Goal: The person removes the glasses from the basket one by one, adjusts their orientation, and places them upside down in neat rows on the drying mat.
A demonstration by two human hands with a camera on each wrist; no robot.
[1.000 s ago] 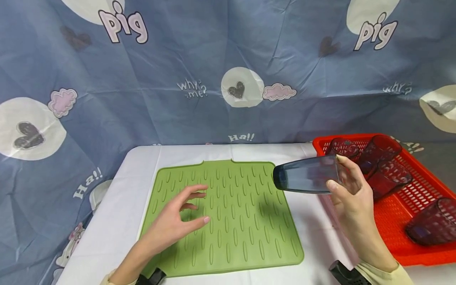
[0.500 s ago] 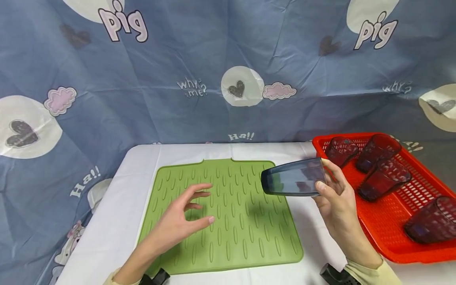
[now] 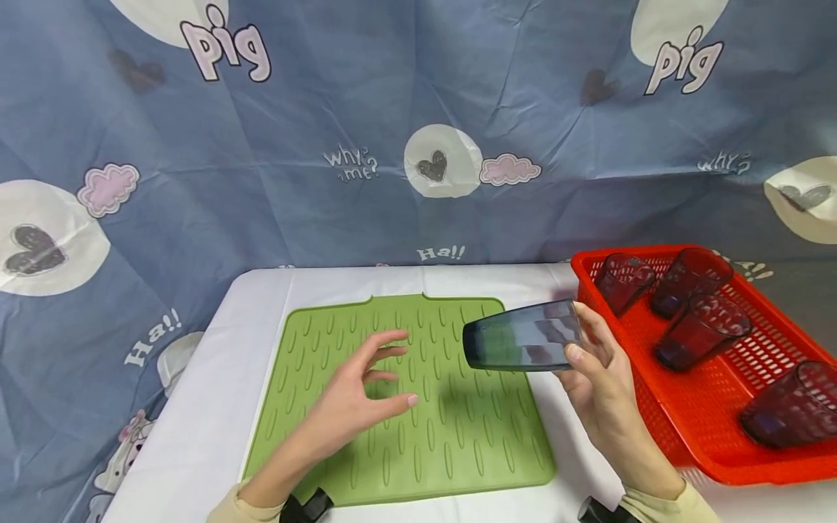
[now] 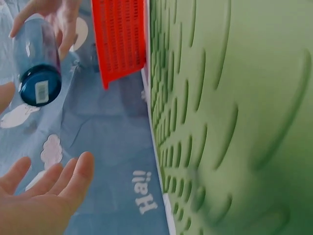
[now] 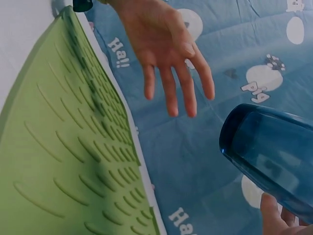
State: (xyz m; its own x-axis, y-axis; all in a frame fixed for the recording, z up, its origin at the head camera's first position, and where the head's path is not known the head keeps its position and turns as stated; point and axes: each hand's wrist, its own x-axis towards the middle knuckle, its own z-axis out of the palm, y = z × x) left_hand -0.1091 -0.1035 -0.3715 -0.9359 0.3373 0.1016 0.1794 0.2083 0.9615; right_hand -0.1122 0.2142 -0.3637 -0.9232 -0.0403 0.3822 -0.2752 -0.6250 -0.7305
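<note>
The right hand (image 3: 604, 385) is pinching a glass (image 3: 519, 338) near its rim, the base pointing left from that grip, above the mat (image 3: 458, 450). The left hand (image 3: 353, 396) is hovering opposite, fingers spread.

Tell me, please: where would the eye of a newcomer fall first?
Probably on the blue glass, held almost sideways in the air by the right grip, near the right edge of the green mat. Next, perhaps, on the bright red basket at the right, with four more glasses inside.
</note>
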